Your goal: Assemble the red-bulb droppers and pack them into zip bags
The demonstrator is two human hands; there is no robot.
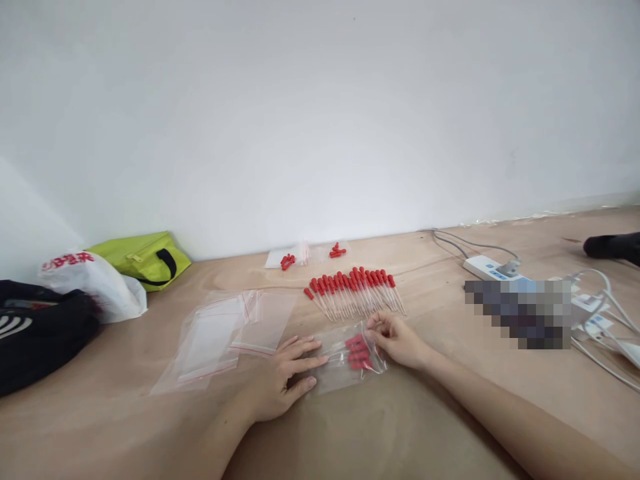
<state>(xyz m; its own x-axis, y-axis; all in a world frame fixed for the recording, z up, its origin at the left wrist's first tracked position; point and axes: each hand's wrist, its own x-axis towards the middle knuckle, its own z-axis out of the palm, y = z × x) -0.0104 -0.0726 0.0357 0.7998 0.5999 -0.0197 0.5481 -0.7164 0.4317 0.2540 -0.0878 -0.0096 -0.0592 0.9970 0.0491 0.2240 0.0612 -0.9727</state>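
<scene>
A clear zip bag (331, 380) lies flat on the table in front of me, with several red-bulbed droppers (358, 353) inside, bulbs toward its right end. My left hand (290, 375) rests on the bag's left part, fingers stretched out and apart. At the right end, my right hand (403, 341) pinches the bag's edge between thumb and fingers. Just beyond the bag, a row of loose droppers (353, 283) lies side by side, red bulbs pointing away from me. Left of my left hand are overlapping clear zip bags (213, 333).
Near the wall lie more clear bags (275, 259) with red bulbs (287, 261) and another small red group (337, 251). At left are a black bag (45, 340), a white plastic bag (115, 293) and a lime pouch (145, 257). A power strip (483, 268), cables and a blurred-out object (525, 317) are right.
</scene>
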